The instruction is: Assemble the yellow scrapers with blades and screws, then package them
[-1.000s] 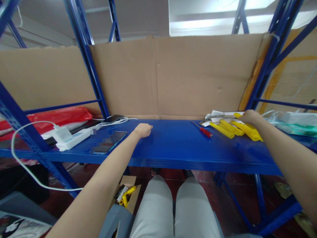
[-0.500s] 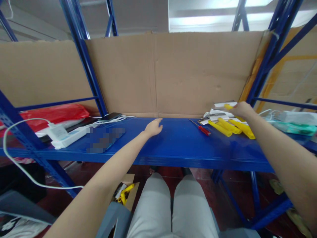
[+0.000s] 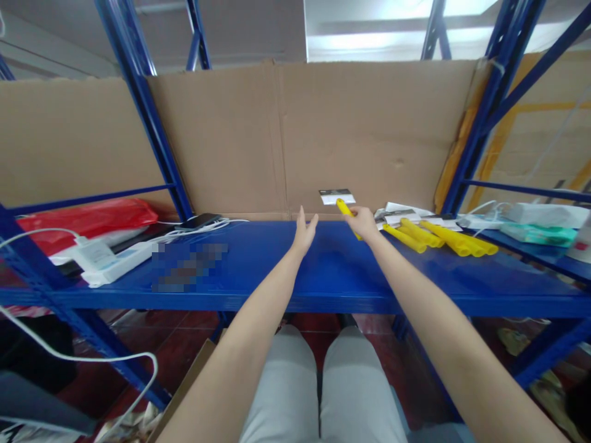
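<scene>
My right hand [image 3: 364, 223] is closed around a yellow tube [image 3: 343, 207], which slants up to the left over the blue shelf. A black-and-white card [image 3: 337, 197] shows just behind the tube's upper end; whether the fingers pinch it too is hidden. Left of these, my left hand [image 3: 305, 234] is raised with thumb and fingers apart, holding nothing. Several more yellow tubes [image 3: 418, 232] lie in a row to the right of my right hand, beside white paper pieces [image 3: 399, 212].
The blue shelf [image 3: 268, 258] has a cardboard back panel [image 3: 221, 135] and blue metal posts. On the left are a white power strip [image 3: 120, 264], a charger [image 3: 96, 251], cables and a red plastic bag [image 3: 92, 221]. At right sits a teal-and-white packet [image 3: 538, 234].
My right hand has come left from the pile, bringing the yellow tube towards the middle. My left hand has moved slightly right and spread its fingers. The red screwdriver is out of sight.
</scene>
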Demonstrator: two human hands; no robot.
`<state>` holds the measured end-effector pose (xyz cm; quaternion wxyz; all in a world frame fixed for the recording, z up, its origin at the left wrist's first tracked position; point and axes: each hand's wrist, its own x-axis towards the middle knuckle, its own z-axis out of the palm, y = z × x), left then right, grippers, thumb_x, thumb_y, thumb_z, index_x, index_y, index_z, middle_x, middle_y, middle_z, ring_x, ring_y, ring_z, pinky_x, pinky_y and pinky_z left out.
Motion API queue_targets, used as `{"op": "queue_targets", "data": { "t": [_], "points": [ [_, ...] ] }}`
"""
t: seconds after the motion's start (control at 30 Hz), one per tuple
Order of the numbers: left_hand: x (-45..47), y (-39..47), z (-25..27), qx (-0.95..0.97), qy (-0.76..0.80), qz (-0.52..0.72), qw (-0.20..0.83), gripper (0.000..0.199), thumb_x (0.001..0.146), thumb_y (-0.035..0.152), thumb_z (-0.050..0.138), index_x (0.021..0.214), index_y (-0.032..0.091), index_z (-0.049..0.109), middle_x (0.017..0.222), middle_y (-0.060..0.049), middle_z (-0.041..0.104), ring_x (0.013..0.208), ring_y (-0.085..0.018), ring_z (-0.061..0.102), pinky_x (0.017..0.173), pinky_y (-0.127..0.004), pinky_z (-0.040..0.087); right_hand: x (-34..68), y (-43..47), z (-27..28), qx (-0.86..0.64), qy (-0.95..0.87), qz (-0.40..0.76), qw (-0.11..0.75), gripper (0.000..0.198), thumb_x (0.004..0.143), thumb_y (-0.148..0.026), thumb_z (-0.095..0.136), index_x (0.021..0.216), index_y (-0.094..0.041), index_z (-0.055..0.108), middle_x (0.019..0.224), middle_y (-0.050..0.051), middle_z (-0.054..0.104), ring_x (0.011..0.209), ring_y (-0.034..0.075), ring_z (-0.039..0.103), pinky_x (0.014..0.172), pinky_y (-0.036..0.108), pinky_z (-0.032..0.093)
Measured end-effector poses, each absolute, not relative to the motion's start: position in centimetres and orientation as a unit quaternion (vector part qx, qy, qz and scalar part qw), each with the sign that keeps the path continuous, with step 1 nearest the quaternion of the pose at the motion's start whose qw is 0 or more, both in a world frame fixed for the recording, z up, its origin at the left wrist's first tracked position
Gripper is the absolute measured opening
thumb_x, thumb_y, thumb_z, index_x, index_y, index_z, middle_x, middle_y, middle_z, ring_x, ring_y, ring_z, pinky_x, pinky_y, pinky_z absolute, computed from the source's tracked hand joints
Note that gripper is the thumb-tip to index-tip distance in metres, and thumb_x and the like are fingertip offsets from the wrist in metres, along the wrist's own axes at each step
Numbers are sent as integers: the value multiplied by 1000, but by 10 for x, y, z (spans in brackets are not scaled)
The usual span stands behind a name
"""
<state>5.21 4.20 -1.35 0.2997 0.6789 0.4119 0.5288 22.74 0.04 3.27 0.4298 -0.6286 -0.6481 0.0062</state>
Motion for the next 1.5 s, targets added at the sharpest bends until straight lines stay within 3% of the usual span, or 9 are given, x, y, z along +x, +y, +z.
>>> {"op": "queue_targets", "data": {
  "t": [0.17, 0.47, 0.57, 0.7, 0.8, 1.03, 1.27, 1.5],
  "points": [
    [53, 36, -21, 662, 385, 566, 304, 72, 88, 45, 54, 149, 32, 19, 155, -6, 27, 135, -24, 38, 102, -39, 42, 219, -2, 4, -567, -699, -2, 436, 24, 78, -23, 56, 97, -21, 70, 101, 6, 72, 97, 25, 64, 83, 34, 48],
    [55, 29, -20, 676, 381, 536, 334, 71, 79, 28, 69, 143, 20, 38, 138, -11, 51, 120, -23, 54, 103, -37, 40, 222, -7, -2, -568, -725, -3, 388, 26, 79, -22, 56, 102, -21, 68, 107, 7, 70, 98, 25, 64, 86, 35, 47],
    [53, 29, -19, 678, 376, 537, 334, 83, 75, 27, 72, 146, 20, 31, 139, -12, 50, 122, -24, 53, 105, -38, 38, 218, -7, -3, -545, -736, 1, 402, 24, 77, -20, 56, 98, -19, 67, 105, 7, 70, 97, 24, 64, 87, 33, 46],
    [54, 29, -18, 662, 348, 560, 357, 103, 75, 25, 73, 151, 26, 4, 148, -13, 39, 127, -23, 48, 103, -39, 41, 215, -8, -4, -536, -723, 30, 436, 17, 76, -22, 57, 92, -20, 63, 96, 5, 71, 89, 20, 65, 83, 31, 47],
    [54, 26, -15, 643, 357, 554, 389, 105, 76, 18, 71, 151, 28, -3, 144, -14, 45, 122, -24, 53, 98, -40, 47, 215, -9, -6, -551, -699, 63, 451, 13, 77, -28, 57, 87, -21, 57, 83, 2, 69, 75, 18, 63, 72, 29, 49],
    [57, 19, -8, 610, 352, 562, 434, 69, 74, 7, 65, 136, 17, 36, 121, -15, 63, 100, -22, 65, 87, -40, 53, 215, -10, -7, -572, -670, 92, 464, 16, 76, -30, 59, 79, -23, 45, 71, -1, 62, 61, 15, 58, 60, 27, 46],
    [57, 13, -8, 641, 374, 510, 435, 42, 73, 15, 69, 113, 16, 59, 111, -10, 68, 103, -23, 63, 90, -40, 50, 212, -9, -9, -555, -678, 105, 470, 15, 77, -28, 57, 79, -22, 43, 75, 0, 63, 61, 14, 57, 57, 27, 47],
    [60, 4, -8, 683, 317, 459, 471, 51, 70, 21, 73, 120, 18, 62, 127, -9, 62, 119, -25, 55, 103, -42, 38, 211, -5, -12, -529, -694, 88, 481, 13, 74, -25, 57, 77, -22, 44, 80, 4, 65, 71, 18, 62, 63, 30, 49]
  ]
}}
